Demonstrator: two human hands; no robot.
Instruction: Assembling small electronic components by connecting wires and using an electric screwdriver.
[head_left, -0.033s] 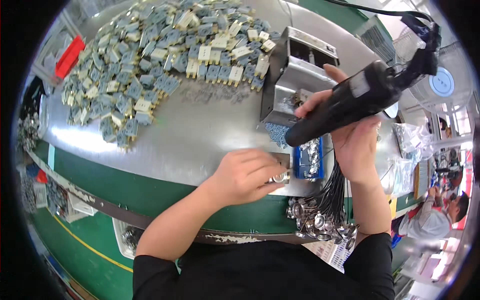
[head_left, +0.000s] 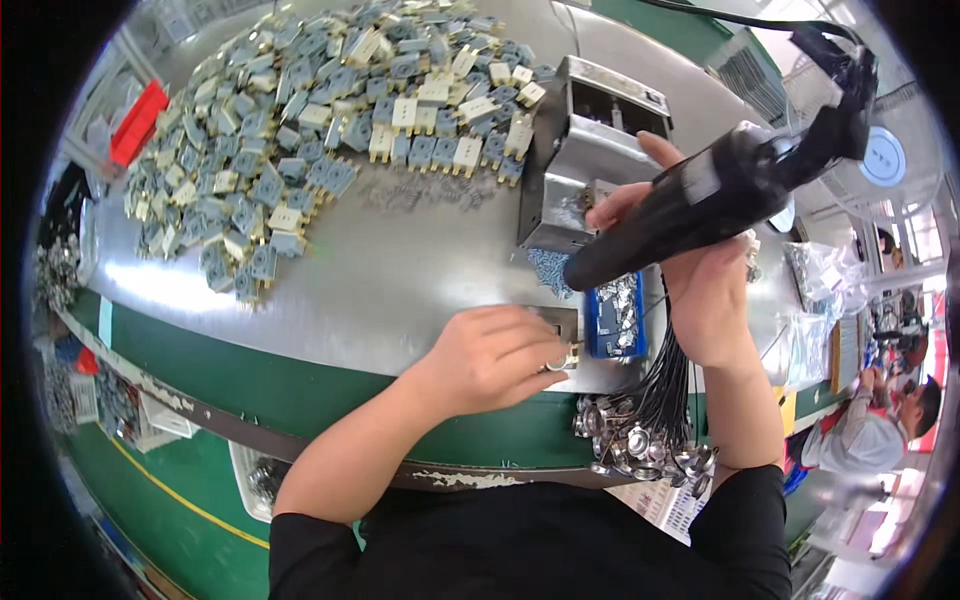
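My right hand is wrapped round a black electric screwdriver, tilted with its lower end toward the left. That end hangs over small bluish screws at the foot of a metal screw feeder. My left hand is closed at the table's front edge, its fingertips pinching a small round shiny metal part at a flat metal fixture. The fingers hide most of that part. Just right of the fixture stands a blue tray of small silver pieces.
A large heap of grey and cream plug-like housings covers the back left, with small springs before it. Black cables with round metal ends hang over the front edge. A red bin stands far left; a co-worker sits far right.
My right hand and the screwdriver have shifted slightly to the left. My left fingers have moved a little on the fixture, showing more of its plate.
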